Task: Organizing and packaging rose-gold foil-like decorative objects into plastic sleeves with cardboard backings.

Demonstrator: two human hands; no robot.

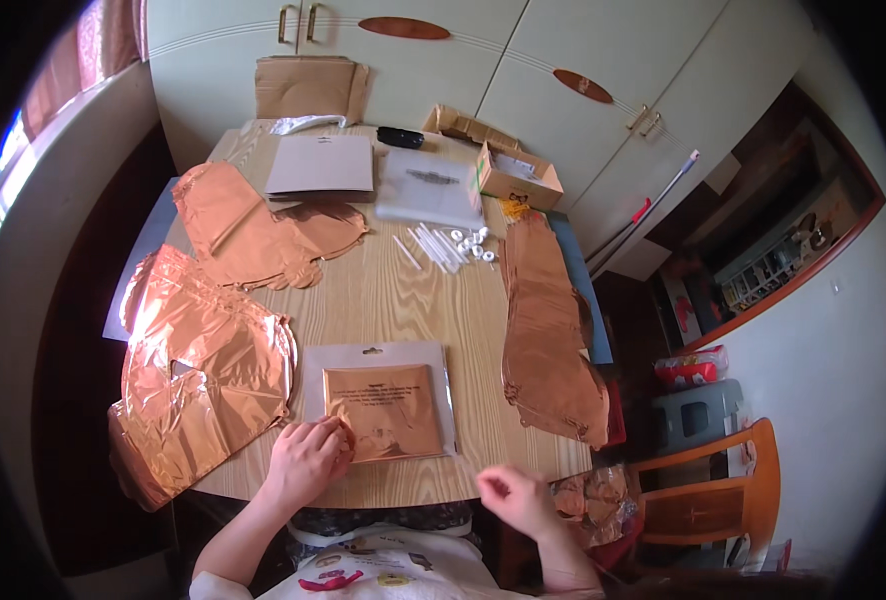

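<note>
In front of me on the table lies a clear plastic package (448, 395) with a hang hole at its top. Inside it is a folded copper-coloured foil piece (388, 395) with dark print. My left hand (310, 455) is closed at the package's lower left corner, its fingers bent over the edge. What those fingers pinch is hidden. My right hand (520, 500) is curled off the package's lower right corner, above the table's front edge. A faint pale strip seems to run from it toward that corner, too blurred to name.
Flat copper foil balloons (203, 370) cover the left side; a long foil stack (548, 340) lies right. Behind are white tubes (433, 248), white round caps (476, 243), a stack of white cards (320, 165), clear bags (428, 190) and a cardboard box (518, 175). A wooden chair (708, 500) stands right.
</note>
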